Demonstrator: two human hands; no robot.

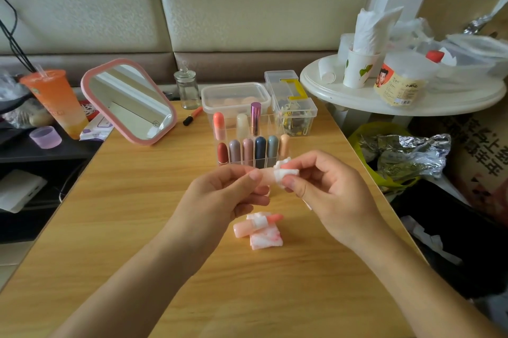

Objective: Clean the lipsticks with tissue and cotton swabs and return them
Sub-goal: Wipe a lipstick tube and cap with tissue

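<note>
well, from my side i see the left hand (228,192) pinching a pale pink tube (264,175) by its near end, thumb on top and fingers curled under. it is held just above the table (132,227), in front of the clear organizer (220,155). the right hand (327,194) pinches a small tissue wad (287,175) that is wrapped around the other end of the tube. if this piece is a cap or a body, i cannot tell.

i judge it is light, smooth plastic, so it can slip or turn in the fingers. it is best to hold it on the plain barrel, not near the tip. the tissue is soft and thin and will tear if i twist hard.

below the hands an open lipstick (257,224) lies on a stained tissue (268,241), its coloured tip bare. this tip looks waxy and easy to break or smear, so i would take that one only by the case and press very gently around the collar.
</note>
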